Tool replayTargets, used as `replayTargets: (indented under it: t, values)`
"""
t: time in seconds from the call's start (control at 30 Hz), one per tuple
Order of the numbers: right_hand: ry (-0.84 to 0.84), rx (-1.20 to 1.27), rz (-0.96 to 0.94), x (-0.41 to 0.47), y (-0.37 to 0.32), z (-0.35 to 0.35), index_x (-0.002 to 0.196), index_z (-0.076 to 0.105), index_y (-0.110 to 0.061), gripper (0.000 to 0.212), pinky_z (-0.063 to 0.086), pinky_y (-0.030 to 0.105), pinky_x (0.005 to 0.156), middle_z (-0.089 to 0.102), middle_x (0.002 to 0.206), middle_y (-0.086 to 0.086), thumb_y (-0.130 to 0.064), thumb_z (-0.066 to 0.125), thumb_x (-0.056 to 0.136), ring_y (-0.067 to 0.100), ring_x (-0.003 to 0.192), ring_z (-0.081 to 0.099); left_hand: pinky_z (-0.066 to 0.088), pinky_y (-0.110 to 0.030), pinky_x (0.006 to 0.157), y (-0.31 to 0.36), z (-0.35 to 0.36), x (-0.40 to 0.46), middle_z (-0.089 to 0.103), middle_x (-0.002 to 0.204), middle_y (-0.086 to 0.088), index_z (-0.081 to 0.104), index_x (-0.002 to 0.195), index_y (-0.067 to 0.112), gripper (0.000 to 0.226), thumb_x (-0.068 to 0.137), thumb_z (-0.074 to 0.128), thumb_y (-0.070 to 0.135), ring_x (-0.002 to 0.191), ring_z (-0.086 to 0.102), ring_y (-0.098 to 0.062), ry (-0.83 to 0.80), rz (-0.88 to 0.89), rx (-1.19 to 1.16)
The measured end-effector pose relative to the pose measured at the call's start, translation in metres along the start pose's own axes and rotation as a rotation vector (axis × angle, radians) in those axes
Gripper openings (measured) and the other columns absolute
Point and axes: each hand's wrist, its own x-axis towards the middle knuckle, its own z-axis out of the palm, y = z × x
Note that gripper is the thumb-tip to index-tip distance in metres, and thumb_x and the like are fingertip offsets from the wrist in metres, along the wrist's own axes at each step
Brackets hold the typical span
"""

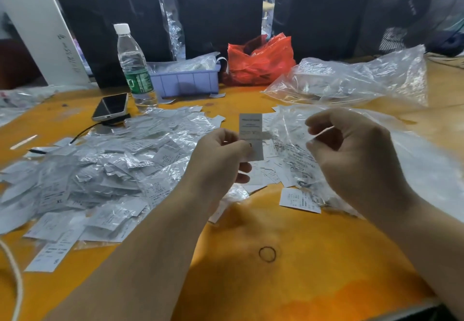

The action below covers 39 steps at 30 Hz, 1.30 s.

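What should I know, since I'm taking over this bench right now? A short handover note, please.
Left hand pinches one paper label, held upright.
Right hand pinches what looks like a thin clear sleeve, not yet on the label.
Done: a pile of sleeved labels lies at the left of the table.
Left: sleeve this label, then probably the loose labels lying below the right hand.

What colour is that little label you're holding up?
The label is white with dark printed text; the head view shows it best.
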Motion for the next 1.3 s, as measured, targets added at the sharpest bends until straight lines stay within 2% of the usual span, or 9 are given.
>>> replayTargets:
  t: [0.17, 0.37, 0.47, 0.57, 0.7, 0.87, 1.03, 1.17, 1.3]
  values:
    - [-0.039, 0.305, 0.112, 0.021, -0.016, 0.007, 0.094, 0.066, -0.03, 0.032, 0.061, 0.032, 0.069, 0.068, 0.09, -0.003, -0.002, 0.076, 0.08, 0.012, 0.073, 0.07, 0.054, -0.024, 0.054, 0.003, -0.007, 0.002, 0.066, 0.082, -0.004, 0.059, 0.091, 0.014, 0.012, 0.087, 0.055, 0.004, 0.055, 0.059, -0.008, 0.077, -0.006, -0.071]
    - [-0.22, 0.651, 0.266, 0.052, -0.036, 0.041, 0.096, 0.066, -0.019, 0.033, 0.06, 0.03, 0.069, 0.063, 0.095, 0.006, 0.006, 0.075, 0.076, 0.019, 0.078, 0.07, 0.056, -0.035, 0.053, 0.001, -0.022, 0.007, 0.058, 0.078, -0.006, 0.044, 0.115, 0.032, 0.04, 0.087, 0.052, 0.006, 0.055, 0.057, -0.011, 0.278, 0.12, 0.05]
    - [-0.23, 0.679, 0.252, 0.054, -0.031, 0.056, 0.094, 0.066, -0.02, 0.032, 0.058, 0.027, 0.068, 0.062, 0.091, 0.005, 0.007, 0.073, 0.078, 0.018, 0.078, 0.068, 0.057, -0.05, 0.062, 0.0, -0.026, 0.009, 0.061, 0.073, -0.004, 0.061, 0.098, 0.027, 0.029, 0.086, 0.047, 0.004, 0.06, 0.057, -0.018, 0.288, 0.155, 0.182]
    - [-0.231, 0.72, 0.288, 0.051, -0.02, 0.062, 0.091, 0.067, -0.02, 0.032, 0.056, 0.027, 0.068, 0.06, 0.084, 0.002, 0.009, 0.07, 0.079, 0.015, 0.074, 0.066, 0.057, -0.046, 0.065, 0.002, -0.023, 0.008, 0.068, 0.077, 0.0, 0.068, 0.078, 0.019, 0.025, 0.088, 0.048, 0.008, 0.062, 0.059, -0.016, 0.254, 0.079, 0.186]
    - [-0.205, 0.762, 0.308, 0.05, -0.007, 0.061, 0.088, 0.068, -0.021, 0.029, 0.056, 0.026, 0.069, 0.062, 0.077, -0.003, 0.007, 0.07, 0.079, 0.017, 0.074, 0.067, 0.052, -0.035, 0.063, 0.002, -0.013, 0.009, 0.069, 0.085, 0.004, 0.069, 0.085, 0.014, 0.033, 0.095, 0.047, 0.037, 0.065, 0.058, -0.012, 0.112, -0.015, 0.108]
    - [-0.21, 0.782, 0.32, 0.047, -0.009, 0.058, 0.091, 0.067, -0.019, 0.03, 0.056, 0.028, 0.073, 0.06, 0.091, 0.004, 0.01, 0.067, 0.081, 0.017, 0.079, 0.066, 0.049, -0.033, 0.063, -0.002, -0.008, 0.005, 0.071, 0.076, -0.002, 0.067, 0.079, 0.013, 0.017, 0.093, 0.061, 0.021, 0.06, 0.056, -0.01, 0.05, 0.085, 0.212]
    - [-0.419, 0.852, 0.535, 0.045, -0.016, 0.061, 0.098, 0.063, -0.009, 0.03, 0.055, 0.028, 0.067, 0.057, 0.102, 0.014, 0.016, 0.056, 0.083, 0.024, 0.089, 0.062, 0.049, -0.03, 0.061, -0.003, -0.015, 0.005, 0.069, 0.075, -0.002, 0.067, 0.081, 0.011, 0.018, 0.093, 0.062, 0.023, 0.059, 0.057, -0.008, 0.118, 0.088, 0.181]
    - [-0.575, 0.859, 0.533, 0.042, -0.016, 0.06, 0.102, 0.065, 0.0, 0.019, 0.054, 0.025, 0.06, 0.064, 0.088, 0.016, 0.008, 0.061, 0.085, 0.02, 0.074, 0.062, 0.048, -0.029, 0.059, -0.003, -0.015, 0.004, 0.066, 0.073, -0.002, 0.068, 0.081, 0.011, 0.02, 0.094, 0.061, 0.025, 0.06, 0.058, -0.008, 0.125, 0.1, 0.188]
    - [-0.51, 0.838, 0.502, 0.045, -0.012, 0.058, 0.084, 0.069, -0.002, 0.013, 0.053, 0.025, 0.054, 0.062, 0.065, 0.008, 0.005, 0.059, 0.088, 0.014, 0.057, 0.058, 0.05, -0.032, 0.062, -0.002, -0.018, 0.006, 0.071, 0.082, -0.008, 0.069, 0.079, 0.013, 0.024, 0.095, 0.06, 0.027, 0.06, 0.058, -0.007, 0.162, 0.09, 0.173]
